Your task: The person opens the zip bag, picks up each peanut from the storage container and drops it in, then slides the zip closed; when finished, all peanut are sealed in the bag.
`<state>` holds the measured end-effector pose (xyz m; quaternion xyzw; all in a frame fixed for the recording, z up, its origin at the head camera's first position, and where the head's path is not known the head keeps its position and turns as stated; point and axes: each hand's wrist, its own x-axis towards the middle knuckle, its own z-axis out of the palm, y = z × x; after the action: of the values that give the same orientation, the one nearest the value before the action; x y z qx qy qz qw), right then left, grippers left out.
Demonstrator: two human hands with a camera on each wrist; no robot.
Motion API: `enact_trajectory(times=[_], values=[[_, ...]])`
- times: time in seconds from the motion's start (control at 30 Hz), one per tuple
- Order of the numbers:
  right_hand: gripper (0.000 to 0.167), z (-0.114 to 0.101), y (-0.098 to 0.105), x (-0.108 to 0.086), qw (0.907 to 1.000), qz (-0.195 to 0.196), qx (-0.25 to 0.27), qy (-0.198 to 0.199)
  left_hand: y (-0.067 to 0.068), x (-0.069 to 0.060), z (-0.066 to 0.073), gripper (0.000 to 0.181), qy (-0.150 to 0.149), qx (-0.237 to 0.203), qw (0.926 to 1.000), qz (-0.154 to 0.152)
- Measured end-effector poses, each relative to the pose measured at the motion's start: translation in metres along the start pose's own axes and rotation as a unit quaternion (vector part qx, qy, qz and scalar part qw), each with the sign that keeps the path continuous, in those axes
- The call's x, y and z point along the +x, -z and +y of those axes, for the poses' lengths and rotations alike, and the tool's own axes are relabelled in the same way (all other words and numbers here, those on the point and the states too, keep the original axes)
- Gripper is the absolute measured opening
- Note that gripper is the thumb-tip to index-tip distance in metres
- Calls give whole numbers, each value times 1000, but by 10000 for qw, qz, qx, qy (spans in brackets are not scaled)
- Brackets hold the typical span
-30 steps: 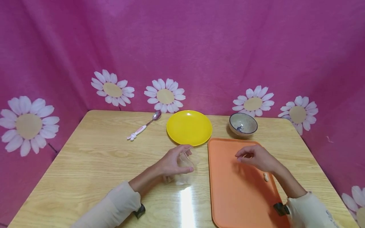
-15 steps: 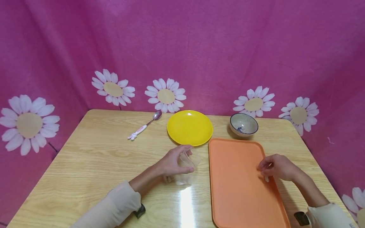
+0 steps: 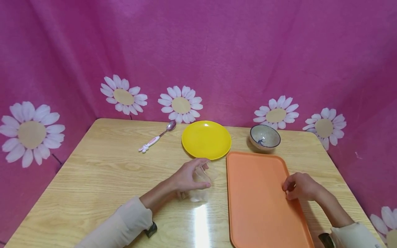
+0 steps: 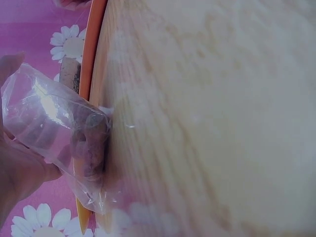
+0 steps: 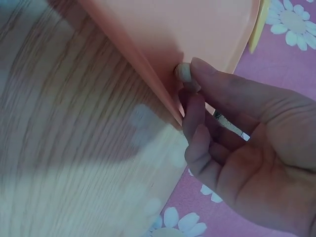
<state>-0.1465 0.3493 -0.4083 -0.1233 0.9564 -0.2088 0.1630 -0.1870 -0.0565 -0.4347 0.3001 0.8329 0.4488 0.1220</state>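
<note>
On the table's middle, my left hand (image 3: 190, 175) holds a clear plastic bag (image 3: 203, 196) between thumb and curved fingers. Through the film in the left wrist view, brownish lumps (image 4: 91, 145) show at its lower end; their kind is unclear. Over the right rim of the orange tray (image 3: 257, 206), my right hand (image 3: 302, 186) pinches a small cream-coloured piece (image 5: 184, 72) between thumb and forefinger. It is rounded, somewhat like a peanut, and the fingertips partly cover it. Its other fingers curl in below, close to the tray's rim.
A yellow plate (image 3: 206, 139) lies at the back middle, beyond the left hand. To its left is a spoon (image 3: 158, 136) with a rabbit-shaped handle. Behind the tray stands a small bowl (image 3: 265, 137) with a dark rim. A pink flowered cloth (image 3: 198, 62) hangs around the table.
My right hand has moved right and nearer from above the tray to its right edge, and now pinches the small piece lying there. The left hand stays in place with the bag.
</note>
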Motion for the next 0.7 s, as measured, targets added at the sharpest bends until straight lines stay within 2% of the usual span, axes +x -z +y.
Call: enact_trajectory(times=[0.23,0.47,0.6,0.7], values=[[12,-3,3,3,9992,-84,391,64,0,0,2,75,72,-55,9999,-70],[11,-17,3,13,9967,391,420,575,1,-1,2,75,18,-23,10000,-17],[7,-35,-1,21,9893,827,963,715,-1,0,0,75,-19,0,10000,-18],[11,-50,-5,28,9772,1191,1647,610,-1,0,0,75,-31,6,10000,-2]])
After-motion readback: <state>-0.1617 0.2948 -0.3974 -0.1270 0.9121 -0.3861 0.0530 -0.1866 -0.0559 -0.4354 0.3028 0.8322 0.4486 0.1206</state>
